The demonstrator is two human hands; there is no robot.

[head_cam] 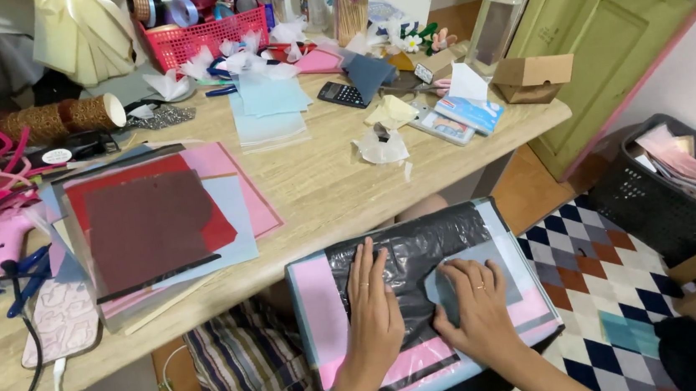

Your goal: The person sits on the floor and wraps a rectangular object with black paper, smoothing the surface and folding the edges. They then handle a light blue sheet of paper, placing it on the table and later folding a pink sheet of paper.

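- Paper stack [424, 298], a bundle of pastel sheets partly wrapped in black plastic film [420, 252], lies on your lap just below the edge of the wooden table [322, 185].
- Head view: your left hand [372, 307] lies flat and spread on the black film, gripping nothing, only pressing down.
- Your right hand [480, 310] lies just beside it, fingers bent over a grey-blue sheet [489, 271] on top of the bundle; it looks to be pinching or sliding that sheet, though the angle leaves me unsure whether the fingers have closed on it.
- You seem to be sorting through the bundle, working one sheet loose. The next move calls for the left hand to hold the stack steady while the right lifts the sheet clear without dragging the film.
- Containers: the pink basket [192, 40] at the far side of the table holds ribbon rolls; the black crate [667, 193] on the floor at your right holds more pink and pale sheets; a small cardboard box [532, 77] sits open at the table's corner, its contents hidden.
- A second pile of red and pink sheets [157, 225] lies on the table, well apart from your hands.
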